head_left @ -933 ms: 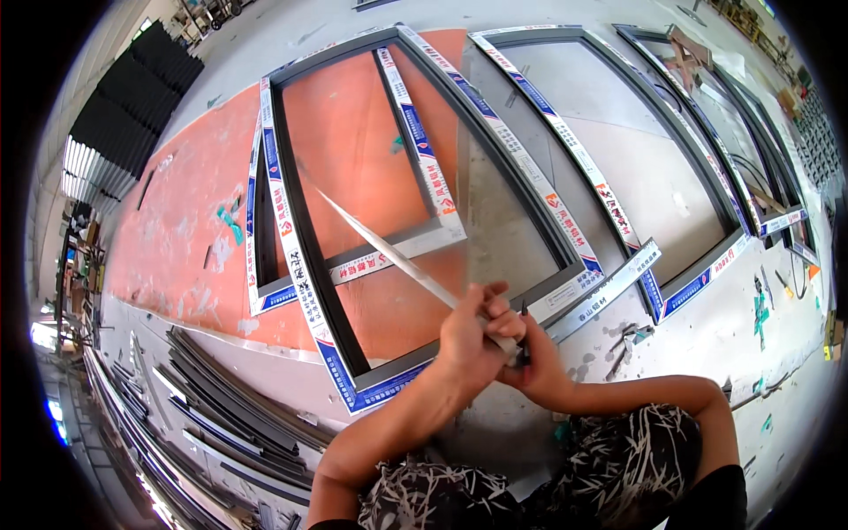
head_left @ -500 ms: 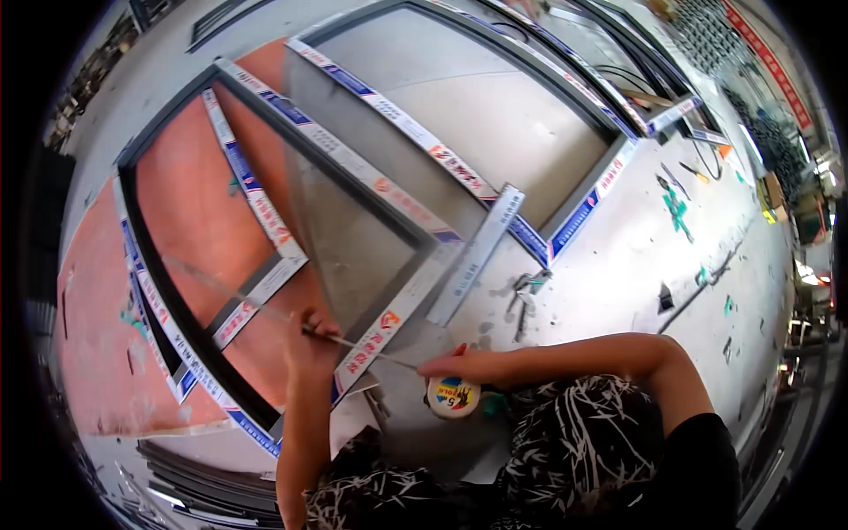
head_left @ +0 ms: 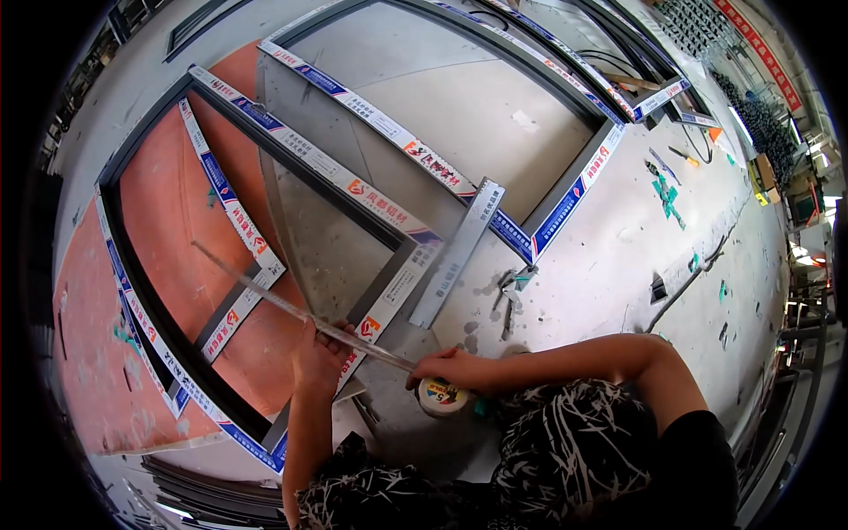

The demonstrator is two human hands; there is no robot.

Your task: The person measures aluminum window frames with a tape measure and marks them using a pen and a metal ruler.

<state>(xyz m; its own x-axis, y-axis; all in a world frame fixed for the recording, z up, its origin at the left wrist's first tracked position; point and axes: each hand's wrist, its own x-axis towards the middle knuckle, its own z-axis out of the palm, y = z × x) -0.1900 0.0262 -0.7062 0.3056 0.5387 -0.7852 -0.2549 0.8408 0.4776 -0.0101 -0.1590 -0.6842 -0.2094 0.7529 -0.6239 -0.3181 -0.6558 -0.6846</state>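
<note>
Tape measure: we hold its round case low in the view with the blade drawn out up and to the left, across the corner of the nearest frame lying on the floor.
Change: a moment ago the blade stood out in front of us with both hands bunched together on it; half a second ago our hands had parted and the case was already out to the right; now the blade lies flatter, stretched along the frame's lower corner.
Left hand: our left hand is closed over the blade, pressing it down near the taped frame rail.
Right hand: our right hand is curled shut around the top of the case, just above the floor.
Meaning: we judge the measuring has moved from pulling out the blade to laying it against the frame for a reading.
Nearby: a loose short profile lies beside the frame corner, apart from the blade; a second frame lies beyond it.
Unclear: we cannot see where the far tip of the blade ends or whether it is hooked.
</note>
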